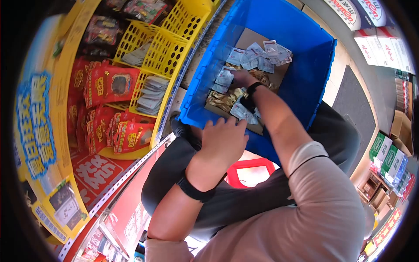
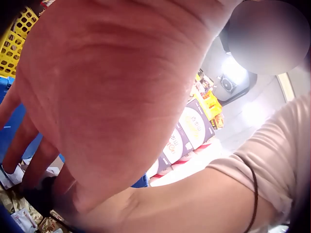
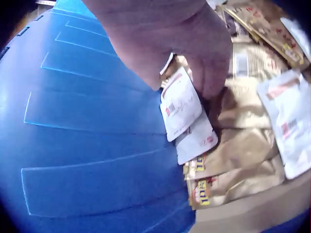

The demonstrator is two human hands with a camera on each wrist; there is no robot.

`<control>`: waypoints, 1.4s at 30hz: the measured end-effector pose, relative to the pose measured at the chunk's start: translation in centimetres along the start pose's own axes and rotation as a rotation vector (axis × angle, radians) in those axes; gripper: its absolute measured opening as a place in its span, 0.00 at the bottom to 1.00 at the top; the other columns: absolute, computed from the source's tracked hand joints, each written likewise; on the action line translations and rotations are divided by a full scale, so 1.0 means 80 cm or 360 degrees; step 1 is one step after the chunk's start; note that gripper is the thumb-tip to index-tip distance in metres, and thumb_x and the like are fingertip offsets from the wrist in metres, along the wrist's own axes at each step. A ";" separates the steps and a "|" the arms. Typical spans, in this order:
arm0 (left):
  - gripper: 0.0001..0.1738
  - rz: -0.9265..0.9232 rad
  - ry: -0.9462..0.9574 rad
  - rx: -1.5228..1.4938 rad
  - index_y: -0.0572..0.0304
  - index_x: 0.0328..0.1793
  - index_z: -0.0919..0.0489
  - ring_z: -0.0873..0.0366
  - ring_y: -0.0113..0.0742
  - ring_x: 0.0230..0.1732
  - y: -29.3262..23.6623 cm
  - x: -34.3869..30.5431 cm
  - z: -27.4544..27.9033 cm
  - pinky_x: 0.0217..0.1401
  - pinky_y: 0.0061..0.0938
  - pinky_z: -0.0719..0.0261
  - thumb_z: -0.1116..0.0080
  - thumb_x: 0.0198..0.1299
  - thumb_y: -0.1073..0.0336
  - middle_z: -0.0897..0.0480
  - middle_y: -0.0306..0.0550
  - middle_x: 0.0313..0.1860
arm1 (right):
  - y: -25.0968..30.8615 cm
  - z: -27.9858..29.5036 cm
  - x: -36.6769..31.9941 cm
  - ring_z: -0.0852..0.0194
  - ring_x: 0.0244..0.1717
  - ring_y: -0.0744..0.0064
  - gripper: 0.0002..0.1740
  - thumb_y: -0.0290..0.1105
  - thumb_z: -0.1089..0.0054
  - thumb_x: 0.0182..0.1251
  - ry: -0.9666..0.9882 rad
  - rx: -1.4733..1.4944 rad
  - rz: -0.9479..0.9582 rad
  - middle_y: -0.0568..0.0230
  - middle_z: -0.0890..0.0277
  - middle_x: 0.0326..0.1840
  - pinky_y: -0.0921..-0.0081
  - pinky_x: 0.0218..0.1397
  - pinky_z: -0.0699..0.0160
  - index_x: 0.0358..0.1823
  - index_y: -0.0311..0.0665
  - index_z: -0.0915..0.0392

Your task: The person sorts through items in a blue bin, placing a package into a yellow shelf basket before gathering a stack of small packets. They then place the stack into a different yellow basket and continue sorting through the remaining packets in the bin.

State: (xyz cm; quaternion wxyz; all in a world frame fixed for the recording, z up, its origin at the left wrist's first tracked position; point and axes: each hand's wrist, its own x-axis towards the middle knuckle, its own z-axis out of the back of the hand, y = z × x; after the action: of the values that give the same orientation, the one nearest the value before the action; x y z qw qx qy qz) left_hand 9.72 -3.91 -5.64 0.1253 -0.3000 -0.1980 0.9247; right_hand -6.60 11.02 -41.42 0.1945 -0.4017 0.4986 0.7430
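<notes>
In the head view my right hand (image 1: pixel 244 79) reaches down into a blue crate (image 1: pixel 198 81). The right wrist view has the same hand (image 3: pixel 180 39) pinching small white packets (image 3: pixel 182 104) between thumb and fingers, close to the crate's wall. Gold packets (image 3: pixel 238 155) lie beneath and beside it, and another white packet (image 3: pixel 289 121) rests on them. My left hand (image 1: pixel 222 142) is held over the crate's near edge, its fingers loosely extended and holding nothing. The left wrist view is mostly filled by that palm (image 2: pixel 107 97).
More white packets (image 1: pixel 255 54) lie at the crate's far end on cardboard. To the left, a shelf has yellow perforated baskets (image 1: pixel 166 54), with white packets (image 1: pixel 151 94) stacked in one, and red bags (image 1: pixel 113 85) beside them. A red stool (image 1: pixel 235 177) is below the crate.
</notes>
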 end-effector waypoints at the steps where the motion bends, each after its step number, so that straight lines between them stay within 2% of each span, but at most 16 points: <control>1: 0.20 0.0018 0.0017 0.0026 0.50 0.63 0.20 0.17 0.52 0.57 0.001 0.005 0.002 0.56 0.52 0.23 0.40 0.71 0.52 0.16 0.49 0.52 | -0.016 -0.019 0.022 0.10 0.44 0.59 0.26 0.45 0.31 0.65 -0.0152 0.0051 0.0101 0.49 0.11 0.45 0.62 0.50 0.13 0.53 0.27 0.16; 4: 0.19 0.0058 0.0062 0.0045 0.50 0.62 0.20 0.18 0.51 0.57 0.000 0.012 0.007 0.56 0.51 0.23 0.39 0.70 0.53 0.16 0.48 0.51 | -0.008 -0.055 0.041 0.10 0.41 0.57 0.24 0.44 0.31 0.63 -0.0270 0.0139 -0.0045 0.44 0.11 0.39 0.60 0.46 0.16 0.37 0.23 0.13; 7: 0.16 0.0030 -0.0029 0.0032 0.51 0.56 0.19 0.17 0.49 0.54 0.004 0.021 0.005 0.55 0.50 0.23 0.37 0.68 0.54 0.16 0.47 0.48 | 0.001 -0.068 0.037 0.10 0.41 0.54 0.21 0.40 0.30 0.62 -0.0212 -0.0014 0.0012 0.44 0.11 0.37 0.60 0.45 0.15 0.39 0.23 0.13; 9: 0.20 0.0045 0.0026 0.0054 0.52 0.62 0.20 0.17 0.51 0.56 0.005 0.028 0.013 0.55 0.50 0.22 0.40 0.70 0.53 0.15 0.49 0.51 | 0.012 -0.056 0.034 0.10 0.42 0.53 0.16 0.30 0.32 0.62 -0.0145 -0.0218 -0.0008 0.45 0.11 0.44 0.61 0.44 0.13 0.47 0.25 0.14; 12: 0.21 0.0063 -0.0118 -0.0008 0.54 0.64 0.20 0.17 0.54 0.57 0.005 0.042 0.033 0.55 0.49 0.21 0.41 0.71 0.54 0.15 0.51 0.52 | 0.036 0.002 -0.029 0.11 0.38 0.59 0.19 0.29 0.29 0.64 0.0121 0.0242 0.0292 0.53 0.12 0.46 0.64 0.37 0.14 0.54 0.27 0.15; 16: 0.16 0.0082 -0.0618 -0.0267 0.59 0.57 0.20 0.17 0.58 0.53 0.009 0.051 0.052 0.55 0.50 0.19 0.38 0.68 0.59 0.16 0.55 0.49 | 0.073 0.099 -0.061 0.12 0.48 0.65 0.22 0.25 0.31 0.70 0.0464 -0.0082 0.0222 0.59 0.14 0.55 0.67 0.46 0.10 0.64 0.34 0.19; 19: 0.25 0.0176 -0.0849 -0.0715 0.64 0.68 0.24 0.20 0.64 0.63 0.025 0.066 0.056 0.67 0.45 0.22 0.36 0.69 0.59 0.18 0.64 0.61 | 0.133 0.144 -0.146 0.15 0.56 0.69 0.27 0.23 0.32 0.71 0.0799 0.0177 0.0332 0.63 0.17 0.60 0.70 0.54 0.13 0.71 0.40 0.24; 22: 0.33 0.0374 -0.0960 -0.1056 0.66 0.74 0.28 0.22 0.55 0.69 0.036 0.091 0.047 0.73 0.44 0.27 0.36 0.72 0.51 0.21 0.61 0.69 | 0.198 0.158 -0.236 0.21 0.67 0.64 0.30 0.20 0.34 0.71 0.1055 0.0248 0.0481 0.60 0.21 0.67 0.60 0.67 0.16 0.74 0.41 0.27; 25: 0.35 0.0552 -0.0633 -0.1950 0.62 0.75 0.27 0.16 0.48 0.61 0.039 0.113 0.043 0.63 0.42 0.17 0.38 0.73 0.44 0.17 0.54 0.64 | 0.218 0.149 -0.268 0.20 0.64 0.66 0.31 0.22 0.32 0.70 0.1204 0.0440 0.0610 0.61 0.20 0.66 0.61 0.66 0.17 0.74 0.41 0.29; 28: 0.34 0.0344 -0.0157 -0.2678 0.57 0.73 0.25 0.11 0.44 0.54 0.023 0.110 0.046 0.52 0.43 0.11 0.40 0.73 0.40 0.14 0.52 0.59 | 0.211 0.127 -0.288 0.21 0.62 0.73 0.34 0.25 0.30 0.71 0.1128 0.0134 0.0908 0.65 0.20 0.62 0.69 0.63 0.18 0.75 0.42 0.33; 29: 0.29 0.0324 -0.0142 -0.2792 0.60 0.72 0.26 0.10 0.41 0.47 0.024 0.114 0.041 0.41 0.41 0.09 0.36 0.74 0.50 0.13 0.51 0.54 | 0.206 0.124 -0.291 0.22 0.59 0.76 0.33 0.28 0.26 0.69 0.1012 -0.0144 0.1064 0.65 0.21 0.60 0.71 0.58 0.19 0.72 0.40 0.33; 32: 0.25 0.0392 -0.0421 -0.2518 0.59 0.70 0.24 0.10 0.41 0.48 0.027 0.119 0.027 0.42 0.41 0.09 0.34 0.73 0.56 0.13 0.52 0.54 | 0.202 0.131 -0.303 0.26 0.51 0.75 0.35 0.36 0.24 0.68 0.0949 -0.0501 0.1141 0.66 0.23 0.52 0.73 0.50 0.24 0.71 0.40 0.33; 35: 0.20 0.0454 -0.0664 -0.2362 0.60 0.67 0.23 0.10 0.39 0.45 0.042 0.122 0.028 0.39 0.39 0.09 0.35 0.73 0.62 0.12 0.49 0.53 | 0.164 0.139 -0.241 0.26 0.50 0.72 0.35 0.38 0.27 0.68 0.0964 0.0239 0.0558 0.63 0.23 0.53 0.71 0.52 0.24 0.72 0.40 0.34; 38: 0.18 0.0520 -0.0783 -0.2257 0.58 0.66 0.23 0.10 0.38 0.43 0.049 0.125 0.032 0.36 0.38 0.09 0.37 0.73 0.66 0.11 0.47 0.52 | 0.078 0.128 -0.144 0.21 0.54 0.66 0.39 0.38 0.25 0.65 0.0603 -0.0719 0.0451 0.58 0.21 0.56 0.69 0.57 0.22 0.74 0.41 0.34; 40: 0.19 0.0578 -0.0789 -0.2203 0.57 0.67 0.23 0.10 0.37 0.43 0.045 0.122 0.039 0.35 0.37 0.10 0.37 0.73 0.66 0.11 0.46 0.52 | 0.000 0.113 -0.110 0.23 0.66 0.55 0.45 0.42 0.22 0.61 0.0668 -0.1254 0.0736 0.54 0.24 0.66 0.58 0.65 0.23 0.77 0.44 0.35; 42: 0.26 0.0474 -0.0838 -0.2090 0.61 0.71 0.27 0.12 0.38 0.49 0.060 0.127 0.028 0.47 0.35 0.11 0.33 0.68 0.71 0.13 0.50 0.55 | -0.033 0.091 -0.137 0.29 0.73 0.52 0.49 0.47 0.20 0.57 0.0635 -0.1869 0.0888 0.55 0.27 0.69 0.53 0.70 0.26 0.78 0.45 0.36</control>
State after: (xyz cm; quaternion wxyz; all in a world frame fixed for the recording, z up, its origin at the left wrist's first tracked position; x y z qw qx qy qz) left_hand -0.17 -5.28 -11.23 -0.2600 -0.1044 -0.6934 0.6638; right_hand -1.08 19.92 -32.98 -0.3505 -0.4265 0.1237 0.8246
